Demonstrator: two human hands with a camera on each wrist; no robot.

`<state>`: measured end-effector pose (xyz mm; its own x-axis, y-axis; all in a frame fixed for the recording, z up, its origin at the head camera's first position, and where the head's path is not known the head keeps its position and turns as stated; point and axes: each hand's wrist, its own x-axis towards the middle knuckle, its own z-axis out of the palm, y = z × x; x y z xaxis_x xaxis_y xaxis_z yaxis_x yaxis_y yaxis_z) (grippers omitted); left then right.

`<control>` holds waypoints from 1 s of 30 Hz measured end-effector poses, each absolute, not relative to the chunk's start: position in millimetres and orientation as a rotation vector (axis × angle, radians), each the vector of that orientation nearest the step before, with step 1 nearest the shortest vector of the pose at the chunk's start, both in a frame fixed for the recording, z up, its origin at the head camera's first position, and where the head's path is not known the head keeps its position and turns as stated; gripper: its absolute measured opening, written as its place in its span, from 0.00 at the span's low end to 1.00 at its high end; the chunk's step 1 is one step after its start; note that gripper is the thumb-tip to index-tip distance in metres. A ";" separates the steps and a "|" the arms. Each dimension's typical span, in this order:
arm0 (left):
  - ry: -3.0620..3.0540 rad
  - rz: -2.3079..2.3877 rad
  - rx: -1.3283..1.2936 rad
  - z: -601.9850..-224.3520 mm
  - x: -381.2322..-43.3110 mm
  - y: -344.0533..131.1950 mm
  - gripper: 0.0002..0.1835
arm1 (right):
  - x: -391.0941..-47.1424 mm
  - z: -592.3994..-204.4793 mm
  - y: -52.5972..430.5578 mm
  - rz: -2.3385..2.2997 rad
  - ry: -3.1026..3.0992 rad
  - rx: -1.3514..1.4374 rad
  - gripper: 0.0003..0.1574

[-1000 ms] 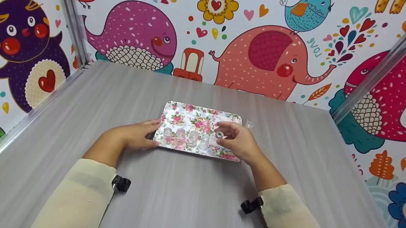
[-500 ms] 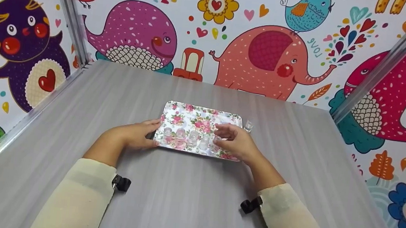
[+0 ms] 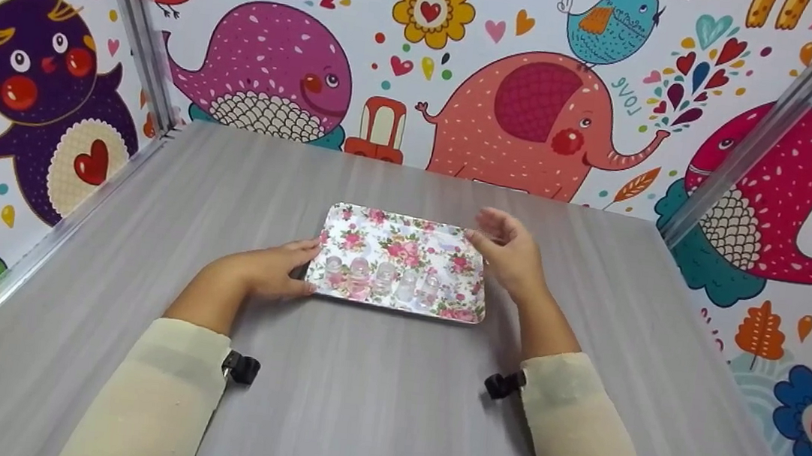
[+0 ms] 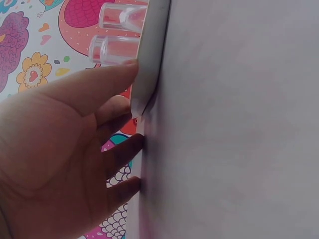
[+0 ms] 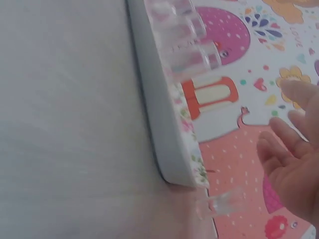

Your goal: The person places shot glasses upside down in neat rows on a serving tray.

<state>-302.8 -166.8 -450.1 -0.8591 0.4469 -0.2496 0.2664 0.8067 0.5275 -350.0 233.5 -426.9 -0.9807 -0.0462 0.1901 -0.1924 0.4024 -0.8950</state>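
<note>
A floral tray point(image 3: 410, 222) lies on the table, with several small clear cups point(image 3: 384, 278) standing in a row along its near side. My left hand point(image 3: 273, 271) holds the tray's left end, thumb at the near corner; in the left wrist view its thumb and index finger point(image 4: 119, 105) touch the tray while other fingertips reach the table. My right hand point(image 3: 512, 258) hovers by the tray's far right corner, fingers loosely bent, holding nothing. Another clear cup point(image 5: 222, 203) stands just beyond the tray's right end in the right wrist view; in the head view this hand hides it.
The grey table point(image 3: 358, 397) stretches around the tray. Printed cartoon walls point(image 3: 444, 5) enclose its back and sides, with metal posts point(image 3: 142, 26) at the corners. Each sleeve carries a black wrist mount point(image 3: 240, 367).
My right hand placed a clear cup at the right end of the row, let go, and moved away and to the right, toward the cup beside the tray. My left hand stays put.
</note>
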 end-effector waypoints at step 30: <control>2.620 0.688 0.501 -450.2 -302.7 -167.9 0.45 | -395.0 -470.6 277.6 1.572 -2.716 -0.225 0.43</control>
<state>-302.7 -167.9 -450.2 -0.8624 0.4274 -0.2715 0.2390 0.8163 0.5259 -395.0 277.6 -470.6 -0.9898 0.1213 -0.0754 0.1258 0.4907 -0.8622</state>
